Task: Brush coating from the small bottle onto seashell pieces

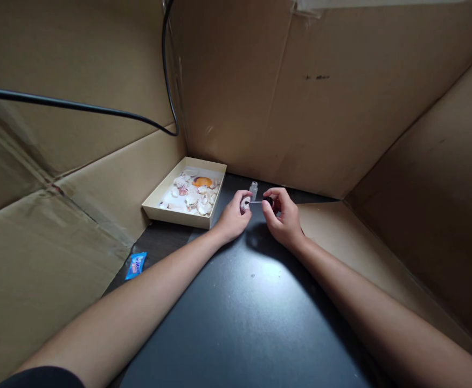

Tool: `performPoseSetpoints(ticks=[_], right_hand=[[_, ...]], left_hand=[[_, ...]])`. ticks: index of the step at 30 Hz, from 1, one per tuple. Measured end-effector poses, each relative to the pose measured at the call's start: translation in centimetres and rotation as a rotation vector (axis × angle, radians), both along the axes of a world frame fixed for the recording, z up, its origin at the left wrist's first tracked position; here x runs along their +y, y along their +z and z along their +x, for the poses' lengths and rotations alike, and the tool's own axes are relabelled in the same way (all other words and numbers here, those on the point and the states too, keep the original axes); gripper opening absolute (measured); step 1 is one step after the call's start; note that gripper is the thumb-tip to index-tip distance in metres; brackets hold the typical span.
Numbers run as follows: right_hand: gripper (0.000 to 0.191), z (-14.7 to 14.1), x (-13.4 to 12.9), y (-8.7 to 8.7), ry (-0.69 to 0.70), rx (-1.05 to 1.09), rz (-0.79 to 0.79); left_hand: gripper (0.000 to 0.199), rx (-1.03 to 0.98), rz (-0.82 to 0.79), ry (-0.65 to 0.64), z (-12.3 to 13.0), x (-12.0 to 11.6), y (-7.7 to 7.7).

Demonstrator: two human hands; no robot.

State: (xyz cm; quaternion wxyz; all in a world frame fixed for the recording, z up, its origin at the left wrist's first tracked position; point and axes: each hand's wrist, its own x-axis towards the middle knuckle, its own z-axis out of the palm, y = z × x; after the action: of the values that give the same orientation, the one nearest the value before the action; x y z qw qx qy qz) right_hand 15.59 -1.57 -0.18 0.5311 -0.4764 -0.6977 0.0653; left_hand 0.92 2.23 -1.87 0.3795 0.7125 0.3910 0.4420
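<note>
Between the fingertips of my left hand (234, 218) is a small pale, speckled shell (244, 203). My right hand (283, 216) grips a black dropper cap (268, 201), from which a thin clear pipette (255, 202) points left. The pipette's tip is at the shell; whether it touches cannot be made out. Just behind the hands, a small clear glass bottle (253, 189) stands upright and uncapped on the dark table (236, 318).
An open cream box (179, 218) of shells, one of them orange (202, 181), sits left of my hands. A blue packet (136, 265) lies near the left forearm. Cardboard walls (236, 86) surround the table, and a black cable (98, 109) hangs at upper left.
</note>
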Motion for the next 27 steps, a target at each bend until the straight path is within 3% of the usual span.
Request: performPoseSetpoints(ticks=[27], right_hand=[[0.015, -0.03, -0.01, 0.06, -0.015, -0.006, -0.032]], left_hand=[[0.04, -0.043, -0.018, -0.029, 0.08, 0.32, -0.7]])
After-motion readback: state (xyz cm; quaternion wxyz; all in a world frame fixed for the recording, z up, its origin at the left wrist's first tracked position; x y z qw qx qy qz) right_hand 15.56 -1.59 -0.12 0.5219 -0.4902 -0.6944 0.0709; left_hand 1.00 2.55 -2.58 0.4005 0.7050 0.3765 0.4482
